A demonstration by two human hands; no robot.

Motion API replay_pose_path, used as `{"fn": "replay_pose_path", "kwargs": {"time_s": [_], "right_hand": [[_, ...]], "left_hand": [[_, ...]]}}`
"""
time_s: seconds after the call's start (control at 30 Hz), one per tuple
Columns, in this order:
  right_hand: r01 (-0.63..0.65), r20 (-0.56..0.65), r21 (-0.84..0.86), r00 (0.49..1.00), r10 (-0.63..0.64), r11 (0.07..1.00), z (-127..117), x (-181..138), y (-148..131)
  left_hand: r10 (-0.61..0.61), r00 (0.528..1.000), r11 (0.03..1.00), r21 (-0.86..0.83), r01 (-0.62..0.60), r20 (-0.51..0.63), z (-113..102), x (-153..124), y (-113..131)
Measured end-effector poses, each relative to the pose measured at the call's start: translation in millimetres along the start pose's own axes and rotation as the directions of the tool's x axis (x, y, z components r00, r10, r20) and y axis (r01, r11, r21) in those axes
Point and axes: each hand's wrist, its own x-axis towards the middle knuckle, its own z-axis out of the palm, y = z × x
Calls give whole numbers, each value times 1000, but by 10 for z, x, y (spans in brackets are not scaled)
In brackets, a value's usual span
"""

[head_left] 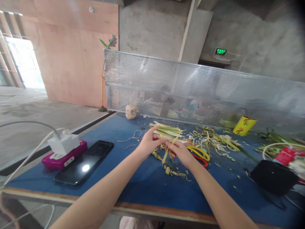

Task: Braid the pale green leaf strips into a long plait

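Both my hands meet over the middle of the blue table (pixel 147 184). My right hand (pixel 179 152) is closed around a pale green leaf strip (pixel 166 153) that slants down to the left. My left hand (pixel 149 142) pinches the upper end of that strip with thumb and fingers. Under the hands lies a knotted, braided piece of leaf (pixel 171 170). A bundle of cut green and cream strips (pixel 166 129) lies just beyond the hands.
Yellow and red handled scissors (pixel 199 154) lie right of my hands among leaf scraps (pixel 219 140). A black phone (pixel 84 162), a magenta box with a white charger (pixel 62 149), a yellow cup (pixel 244 126), a black pouch (pixel 274 176) and a perforated metal screen (pixel 190 89) surround the area.
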Motion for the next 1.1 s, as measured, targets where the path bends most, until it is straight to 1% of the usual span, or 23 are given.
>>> {"fn": "replay_pose_path", "kwargs": {"time_s": [0.07,0.13,0.3,0.4,0.57,0.67,0.77,0.83,0.9,0.97,1.1], "right_hand": [[27,7,-28,1000,-27,999,1,4,-3],[20,0,-28,1000,-20,999,9,12,1],[-24,-79,-7,997,23,1000,17,26,36],[-11,-108,-6,994,10,1000,-7,13,42],[-3,-73,-1,997,3,1000,-37,-22,-13],[1,-13,42,1000,-1,999,-27,-24,-64],[42,15,49,999,-43,998,-26,-22,-100],[58,5,45,998,-59,997,-34,-24,-110],[63,2,49,998,-63,997,-43,-28,-109],[61,-9,69,998,-61,996,-49,-30,-100],[52,-59,163,997,-43,985,-51,-21,-76]], "left_hand": [[17,1000,997,-77,-18,-15,6,0,-6],[30,998,992,-123,-37,-56,13,-6,0],[71,990,985,-145,-89,-125,2,-17,23],[85,988,986,-132,-101,-127,-30,-7,26],[123,981,989,-68,-134,-148,-90,27,27],[93,988,990,-94,-105,-125,-95,42,18],[35,989,991,-120,-53,-145,-80,47,0],[-45,992,989,-148,26,-121,-65,43,-22],[-104,994,983,-158,97,-35,-48,33,-47],[-107,993,981,-160,112,41,-31,21,-66],[-80,993,976,-198,95,82,-6,-1,-74]]}}
